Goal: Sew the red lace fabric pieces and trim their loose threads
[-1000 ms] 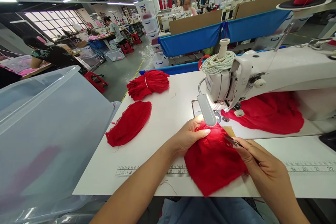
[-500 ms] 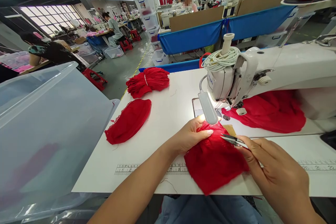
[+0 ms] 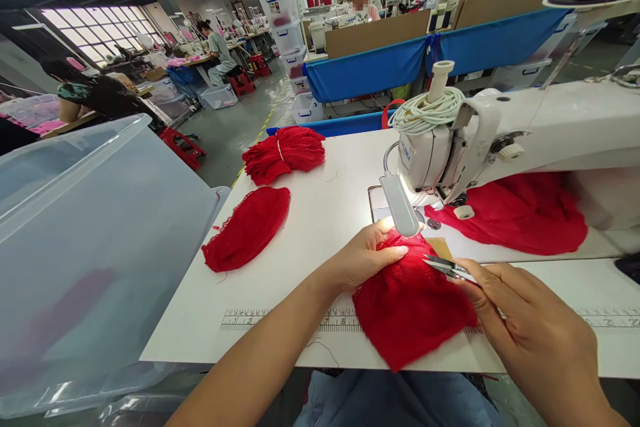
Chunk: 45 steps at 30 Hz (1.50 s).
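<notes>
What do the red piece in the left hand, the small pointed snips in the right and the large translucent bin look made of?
Limp red piece: thin matte fabric, judging by its soft creases; fibre unclear. Small pointed silvery snips: probably metal, from their hard shine. Large translucent boxy bin: likely smooth plastic, with pink showing hazily through it.

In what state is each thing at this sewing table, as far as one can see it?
Left hand: gripping the upper part of the held cloth
Right hand: closed around the snips
Held cloth: partly spread, lower corner hanging toward the table's edge
Snips: blades slightly apart
Lamp: lit
Cord: coiled
Red bundle: tied with a band
Red piece at left: lying loose
</notes>
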Each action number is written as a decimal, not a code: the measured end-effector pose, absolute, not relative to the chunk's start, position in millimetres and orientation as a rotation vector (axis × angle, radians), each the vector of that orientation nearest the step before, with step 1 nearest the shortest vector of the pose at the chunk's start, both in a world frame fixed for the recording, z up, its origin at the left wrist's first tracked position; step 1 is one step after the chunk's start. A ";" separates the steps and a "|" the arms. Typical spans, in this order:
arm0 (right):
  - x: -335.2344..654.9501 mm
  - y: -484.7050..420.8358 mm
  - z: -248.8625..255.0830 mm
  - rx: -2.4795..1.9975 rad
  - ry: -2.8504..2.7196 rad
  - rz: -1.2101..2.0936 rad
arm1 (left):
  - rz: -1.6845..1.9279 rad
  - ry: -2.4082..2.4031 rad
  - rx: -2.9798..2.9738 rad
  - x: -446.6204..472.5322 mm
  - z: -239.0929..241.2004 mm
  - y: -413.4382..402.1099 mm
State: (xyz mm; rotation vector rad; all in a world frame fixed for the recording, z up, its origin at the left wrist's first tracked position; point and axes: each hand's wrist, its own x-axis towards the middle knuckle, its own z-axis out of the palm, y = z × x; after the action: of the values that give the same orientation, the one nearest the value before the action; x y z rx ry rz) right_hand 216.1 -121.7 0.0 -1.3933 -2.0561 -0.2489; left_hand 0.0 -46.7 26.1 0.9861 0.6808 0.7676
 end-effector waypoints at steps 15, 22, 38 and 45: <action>211.4 -122.1 2.3 -1.317 -1.845 0.223 | 0.686 0.736 1.045 -2.3 27.6 -47.4; 180.9 -117.5 5.3 -1.274 -1.707 0.397 | 0.572 0.672 1.009 2.5 26.8 -51.5; 286.4 -124.1 -35.3 -1.561 -1.995 -0.421 | 0.412 0.812 1.247 -13.1 42.6 -51.3; 212.2 -134.2 -8.6 -1.363 -1.331 0.785 | 0.780 0.623 0.802 -4.2 18.0 -46.3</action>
State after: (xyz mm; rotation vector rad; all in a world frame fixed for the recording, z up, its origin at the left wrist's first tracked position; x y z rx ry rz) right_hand 212.2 -134.2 -8.6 -1.3629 -1.3306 0.7853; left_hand -4.2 -46.3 18.0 0.8022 0.6227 0.7801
